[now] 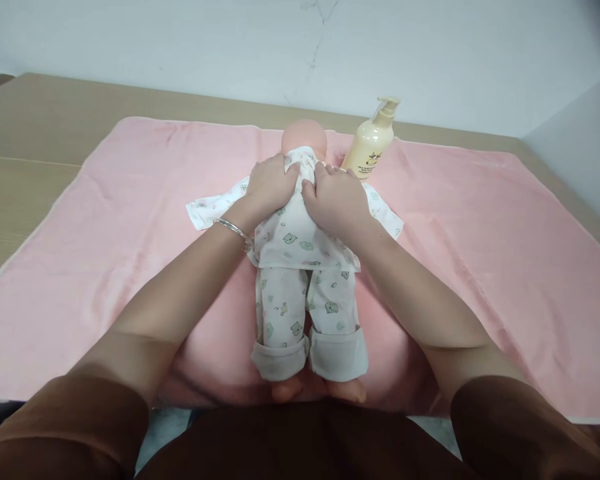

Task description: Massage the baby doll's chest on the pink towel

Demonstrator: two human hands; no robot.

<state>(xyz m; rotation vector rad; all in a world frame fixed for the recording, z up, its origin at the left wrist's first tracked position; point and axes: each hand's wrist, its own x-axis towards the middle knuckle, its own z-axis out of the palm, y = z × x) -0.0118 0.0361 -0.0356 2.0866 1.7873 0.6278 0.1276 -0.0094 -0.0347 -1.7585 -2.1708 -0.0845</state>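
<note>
A baby doll (304, 137) lies on a pink blanket (155, 173), its head away from me and its feet near my body. It wears a white patterned top (305, 243) with the sleeves spread sideways, and matching trousers (283, 307) with rolled cuffs. My left hand (275, 181) is at the left of the top's chest, its fingers closed on the cloth near the collar. Opposite it, my right hand (337, 200) grips the cloth at the right of the chest, fingers bent. The doll's face and hands cannot be seen.
A pale yellow pump bottle (373, 143) stands on the blanket just beyond my right hand, to the right of the doll's head. Under the blanket is a wooden table (45, 113), with a white wall behind it.
</note>
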